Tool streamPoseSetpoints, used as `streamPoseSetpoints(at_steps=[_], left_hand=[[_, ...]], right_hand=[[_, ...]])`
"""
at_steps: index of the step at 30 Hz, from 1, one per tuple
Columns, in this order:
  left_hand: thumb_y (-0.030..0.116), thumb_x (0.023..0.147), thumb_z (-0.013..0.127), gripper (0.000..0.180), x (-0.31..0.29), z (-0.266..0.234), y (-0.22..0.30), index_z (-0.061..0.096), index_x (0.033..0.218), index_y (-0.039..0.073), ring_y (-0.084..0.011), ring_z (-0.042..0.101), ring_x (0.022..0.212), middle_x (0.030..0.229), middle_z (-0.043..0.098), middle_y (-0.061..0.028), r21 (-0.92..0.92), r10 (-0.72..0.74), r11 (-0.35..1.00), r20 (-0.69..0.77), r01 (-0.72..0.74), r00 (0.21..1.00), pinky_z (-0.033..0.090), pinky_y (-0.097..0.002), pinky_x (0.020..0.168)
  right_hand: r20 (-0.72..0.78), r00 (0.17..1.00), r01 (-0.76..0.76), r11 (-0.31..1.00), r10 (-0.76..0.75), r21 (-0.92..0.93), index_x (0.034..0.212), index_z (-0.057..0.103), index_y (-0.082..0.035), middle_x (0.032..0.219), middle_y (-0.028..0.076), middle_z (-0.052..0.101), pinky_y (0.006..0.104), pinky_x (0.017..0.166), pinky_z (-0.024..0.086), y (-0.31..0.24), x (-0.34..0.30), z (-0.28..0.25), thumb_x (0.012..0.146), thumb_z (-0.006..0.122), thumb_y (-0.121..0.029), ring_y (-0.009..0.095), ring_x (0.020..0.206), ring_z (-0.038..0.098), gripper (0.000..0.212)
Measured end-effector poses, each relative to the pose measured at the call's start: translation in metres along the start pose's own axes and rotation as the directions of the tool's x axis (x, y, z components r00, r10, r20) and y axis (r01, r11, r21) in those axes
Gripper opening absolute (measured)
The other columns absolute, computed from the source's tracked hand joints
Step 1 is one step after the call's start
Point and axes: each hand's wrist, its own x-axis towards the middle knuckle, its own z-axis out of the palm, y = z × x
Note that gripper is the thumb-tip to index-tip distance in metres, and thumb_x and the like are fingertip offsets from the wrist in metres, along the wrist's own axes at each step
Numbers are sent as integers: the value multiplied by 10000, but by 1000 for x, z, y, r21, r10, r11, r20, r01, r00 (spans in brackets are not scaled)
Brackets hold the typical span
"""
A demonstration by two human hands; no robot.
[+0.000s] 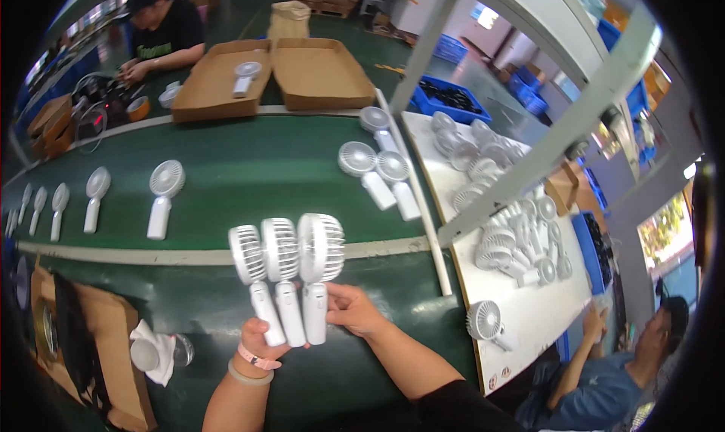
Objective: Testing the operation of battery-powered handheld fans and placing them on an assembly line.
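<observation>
Three white handheld fans stand side by side in front of me, heads up: a left fan [266, 315], a middle fan [289, 315] and a right fan [315, 315]. My left hand [260, 340] is closed around the lower handles from the left, its fingers partly hidden behind them. On the other side, my right hand [353, 310] grips the right fan's handle near its top. Beyond them, a green conveyor belt [249, 171] carries a row of fans at the left, including a nearby one [162, 198], and a group of three [377, 168] at the right.
A white table [521, 341] at my right bears a heap of fans [521, 239] and a single fan [484, 320]. Open cardboard trays [321, 69] rest beyond the belt. A cardboard box [113, 334] stands at left. Two people [170, 35] work nearby, one far left, one right.
</observation>
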Motion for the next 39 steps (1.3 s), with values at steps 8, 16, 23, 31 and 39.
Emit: streamPoseSetpoints(at_steps=[8, 16, 23, 31, 39], left_hand=[[242, 577, 658, 788, 4, 7, -7, 351, 1288, 94, -389, 528, 1013, 1202, 458, -172, 36, 34, 999, -66, -31, 997, 543, -505, 652], [257, 561, 657, 802, 0, 11, -2, 362, 1286, 85, -390, 534, 1002, 1194, 467, -171, 76, 61, 996, -102, -53, 993, 543, -502, 629], [233, 582, 671, 838, 2, 5, -2, 299, 1314, 65, -374, 570, 948, 1163, 486, -187, 96, 38, 995, -32, -34, 999, 541, -491, 679], [224, 557, 673, 861, 0, 10, -1, 295, 1313, 61, -357, 576, 943, 1147, 492, -175, 139, 69, 989, -63, -59, 996, 541, -487, 681], [225, 560, 686, 873, 2, 12, -1, 281, 1314, 52, -352, 574, 945, 1148, 492, -176, 136, 67, 989, -62, -58, 996, 543, -480, 681]], right_hand=[[24, 999, 32, 999, -32, 29, 1318, 380, -7, 1040, 44, 569, 261, 838, 408, -2, 1, -2, 759, 692, -107, 100, 930, 521, 648], [31, 999, 13, 995, -16, 99, 1302, 410, -19, 920, 29, 573, 266, 800, 430, 0, 4, 4, 749, 688, -72, 102, 855, 532, 621], [85, 996, 8, 995, -17, 103, 1296, 388, 16, 1154, 109, 559, 376, 853, 473, -5, 0, 0, 792, 642, -77, 215, 1020, 564, 571], [84, 996, -7, 995, -1, 97, 1293, 409, -2, 1057, 59, 571, 332, 859, 445, -11, 0, 10, 797, 640, -74, 152, 969, 547, 551], [57, 998, 15, 997, -20, 73, 1300, 413, -24, 992, 33, 595, 315, 847, 440, -5, 0, 5, 808, 624, -61, 115, 927, 548, 537]])
